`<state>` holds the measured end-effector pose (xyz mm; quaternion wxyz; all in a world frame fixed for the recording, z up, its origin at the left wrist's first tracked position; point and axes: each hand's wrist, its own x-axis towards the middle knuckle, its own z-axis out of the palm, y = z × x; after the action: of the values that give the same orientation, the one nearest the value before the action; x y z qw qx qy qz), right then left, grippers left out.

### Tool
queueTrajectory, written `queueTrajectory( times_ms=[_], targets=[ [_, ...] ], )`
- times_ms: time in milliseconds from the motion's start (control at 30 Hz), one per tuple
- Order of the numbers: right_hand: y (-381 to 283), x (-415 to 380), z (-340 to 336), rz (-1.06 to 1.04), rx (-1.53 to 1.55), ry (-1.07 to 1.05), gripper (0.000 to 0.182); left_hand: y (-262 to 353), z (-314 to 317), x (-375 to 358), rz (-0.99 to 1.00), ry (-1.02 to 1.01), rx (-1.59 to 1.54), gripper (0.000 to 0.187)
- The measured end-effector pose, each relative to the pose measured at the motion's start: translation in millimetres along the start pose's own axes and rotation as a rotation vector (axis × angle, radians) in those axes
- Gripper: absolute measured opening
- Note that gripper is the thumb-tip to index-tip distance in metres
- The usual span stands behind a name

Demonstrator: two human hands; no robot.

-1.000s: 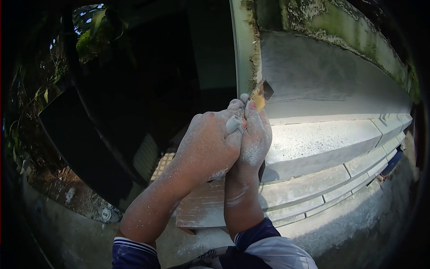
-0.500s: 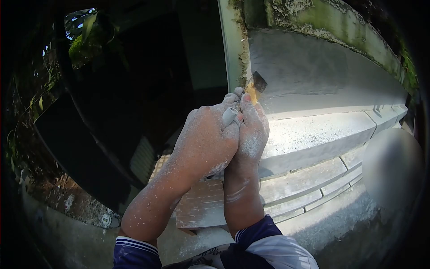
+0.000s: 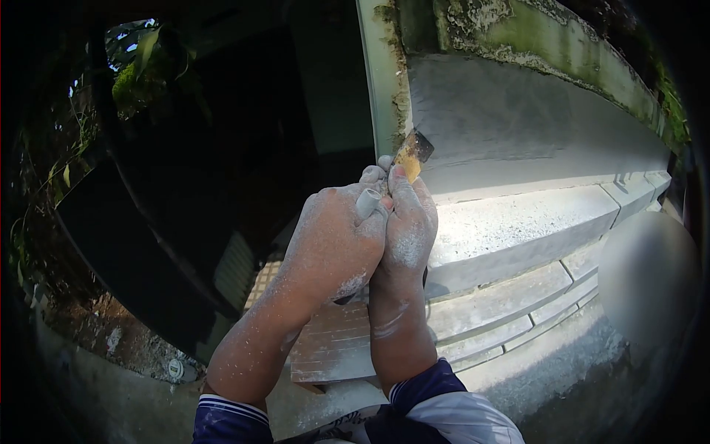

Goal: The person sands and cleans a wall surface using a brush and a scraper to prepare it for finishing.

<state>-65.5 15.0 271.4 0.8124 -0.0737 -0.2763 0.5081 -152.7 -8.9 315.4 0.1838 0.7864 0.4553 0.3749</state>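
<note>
Both hands are coated in white powder and pressed together near the middle of the view. My left hand (image 3: 336, 233) is wrapped round a pale grey tube-like piece (image 3: 367, 201), whose end shows above the fist. My right hand (image 3: 407, 222) pinches a scraper (image 3: 410, 161) with a yellowish body and a dark, roughly square blade pointing up and right. The blade is close to the rough edge of the green door post (image 3: 384, 81), in front of the grey wall panel (image 3: 518, 118); contact cannot be made out.
Powdery white ledges (image 3: 525, 222) step down at the right below the panel. A mossy coping (image 3: 547, 37) tops the wall. A wooden board (image 3: 333, 344) lies under the forearms. Behind the post is a dark doorway, with plants (image 3: 144, 74) at the upper left.
Both hands and the scraper have moved slightly down and left. The blade is a little lower against the panel, and the grip looks the same.
</note>
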Motion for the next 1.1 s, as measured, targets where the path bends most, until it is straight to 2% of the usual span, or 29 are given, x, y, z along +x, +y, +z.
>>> queueTrajectory(
  times_ms=[200, 300, 400, 500, 600, 733, 833, 933, 1033, 1100],
  targets=[
    [7, 0, -10, -0.042, -0.005, -0.098, 0.026, -14, 9, -2, 0.151, 0.093, -0.026, 0.032],
    [-3, 7, 5, -0.036, 0.002, 0.006, 0.026, 6, -3, 6, 0.057, 0.003, -0.002, 0.032],
    [7, 6, -9, -0.046, 0.013, -0.082, 0.025, -8, 6, 0, 0.158, 0.078, -0.029, 0.033],
    [13, 10, -18, -0.036, 0.090, -0.222, 0.025, -16, 10, -2, 0.150, 0.106, -0.018, 0.033],
    [0, 12, 3, -0.027, 0.003, -0.015, 0.025, -2, 2, 10, 0.042, 0.039, -0.040, 0.033],
    [0, -1, -2, -0.016, -0.013, -0.048, 0.026, -16, 10, -3, 0.217, 0.151, -0.050, 0.033],
    [1, 4, -1, -0.019, -0.043, -0.046, 0.027, -3, 0, 3, 0.070, 0.042, -0.064, 0.033],
    [-2, 6, 7, -0.028, -0.017, -0.025, 0.028, 6, -4, 4, 0.075, 0.036, 0.033, 0.032],
    [5, 4, -2, -0.034, -0.025, -0.077, 0.028, -14, 2, -1, 0.192, 0.088, -0.009, 0.033],
    [3, 5, -1, -0.012, -0.016, -0.080, 0.028, -9, -1, 7, 0.117, 0.068, 0.021, 0.033]
  ],
)
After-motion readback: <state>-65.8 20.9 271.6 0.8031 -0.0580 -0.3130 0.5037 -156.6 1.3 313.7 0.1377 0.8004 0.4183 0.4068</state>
